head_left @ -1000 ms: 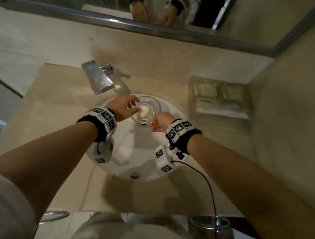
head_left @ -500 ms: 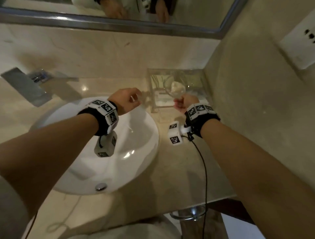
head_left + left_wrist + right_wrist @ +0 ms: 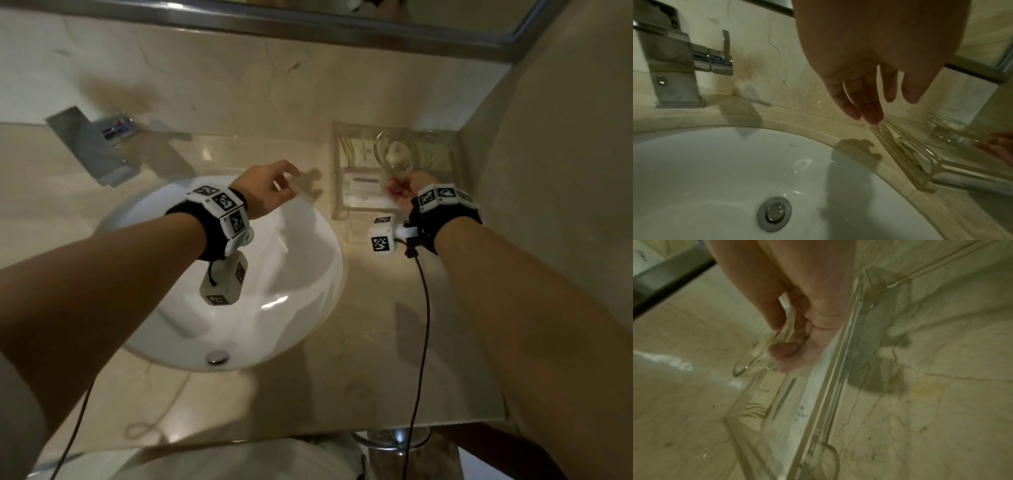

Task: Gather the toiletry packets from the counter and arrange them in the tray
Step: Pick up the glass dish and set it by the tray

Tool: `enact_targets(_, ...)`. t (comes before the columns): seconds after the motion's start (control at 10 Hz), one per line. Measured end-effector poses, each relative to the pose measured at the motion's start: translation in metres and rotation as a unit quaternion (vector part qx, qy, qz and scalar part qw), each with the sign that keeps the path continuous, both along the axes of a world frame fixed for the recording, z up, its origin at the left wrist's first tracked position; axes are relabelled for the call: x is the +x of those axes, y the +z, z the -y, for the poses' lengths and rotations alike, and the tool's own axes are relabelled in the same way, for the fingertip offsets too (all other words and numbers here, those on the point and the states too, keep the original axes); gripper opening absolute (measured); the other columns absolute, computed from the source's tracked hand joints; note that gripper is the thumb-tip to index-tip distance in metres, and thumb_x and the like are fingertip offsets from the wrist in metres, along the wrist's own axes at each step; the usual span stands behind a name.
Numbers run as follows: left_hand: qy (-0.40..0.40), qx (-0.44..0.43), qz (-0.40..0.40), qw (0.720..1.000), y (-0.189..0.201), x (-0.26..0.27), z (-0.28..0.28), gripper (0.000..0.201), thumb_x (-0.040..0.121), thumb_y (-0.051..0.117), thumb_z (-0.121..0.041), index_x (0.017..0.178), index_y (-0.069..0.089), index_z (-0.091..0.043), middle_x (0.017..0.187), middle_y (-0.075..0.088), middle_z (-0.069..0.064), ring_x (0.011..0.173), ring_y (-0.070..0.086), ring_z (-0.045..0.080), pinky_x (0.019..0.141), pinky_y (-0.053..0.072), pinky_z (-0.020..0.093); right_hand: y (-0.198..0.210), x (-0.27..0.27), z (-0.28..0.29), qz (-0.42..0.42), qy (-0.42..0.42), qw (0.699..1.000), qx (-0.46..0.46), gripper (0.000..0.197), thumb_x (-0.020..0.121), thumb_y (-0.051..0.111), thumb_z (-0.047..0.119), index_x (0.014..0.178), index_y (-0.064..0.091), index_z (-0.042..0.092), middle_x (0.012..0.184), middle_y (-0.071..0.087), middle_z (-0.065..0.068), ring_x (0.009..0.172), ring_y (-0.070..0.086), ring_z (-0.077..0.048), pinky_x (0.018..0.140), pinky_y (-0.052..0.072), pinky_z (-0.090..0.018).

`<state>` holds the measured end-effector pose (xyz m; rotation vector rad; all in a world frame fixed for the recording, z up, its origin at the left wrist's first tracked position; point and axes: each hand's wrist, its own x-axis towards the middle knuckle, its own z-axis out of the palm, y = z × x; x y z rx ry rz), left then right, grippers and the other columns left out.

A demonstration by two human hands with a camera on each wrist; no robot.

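Note:
A clear tray [image 3: 339, 205] stands in the counter's back right corner. Flat in it lie a cream packet with gold lines [image 3: 356, 150] and a white packet [image 3: 359, 183]. My right hand [image 3: 394, 185] pinches the rim of a small glass dish [image 3: 399, 154] with a pale lump inside, holding it over the tray's right half. In the right wrist view thumb and fingers [image 3: 785, 352] clamp the dish's rim [image 3: 748, 368] between the tray's walls [image 3: 838, 369], above the packets [image 3: 797, 402]. My left hand [image 3: 284, 181] hovers empty over the basin's far edge, its fingers [image 3: 869, 105] relaxed.
A white round basin [image 3: 274, 274] with a metal drain [image 3: 774, 212] fills the counter's middle. A chrome faucet [image 3: 96, 147] stands behind it at the left. Walls close in the tray on the far and right sides. A mirror frame [image 3: 274, 31] runs above.
My right hand has carried the glass dish from above the basin to the right, to the tray. My left hand has let go of the dish and stays by the basin's edge.

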<state>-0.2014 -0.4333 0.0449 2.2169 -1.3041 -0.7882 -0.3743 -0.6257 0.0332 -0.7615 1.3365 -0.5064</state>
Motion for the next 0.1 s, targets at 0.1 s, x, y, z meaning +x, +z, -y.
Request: enact_targets(0.1,0.004,-0.005,0.008,1.000,0.0026,0.0078,-0.0047,0.035,0.091,0.053,-0.029,0.123,0.052,-0.017,0.107,0.065,0.008,0.086,0.057,0.020,0.087,0.045,0.031,-0.0014,-0.0020,-0.0032,-0.003,0.027,1.000,-0.002,0.028,0.099,0.034,0.014,0.073,0.046,0.014,0.059,0.056,-0.001,0.058,0.054,-0.013,0.057,0.052,-0.025)
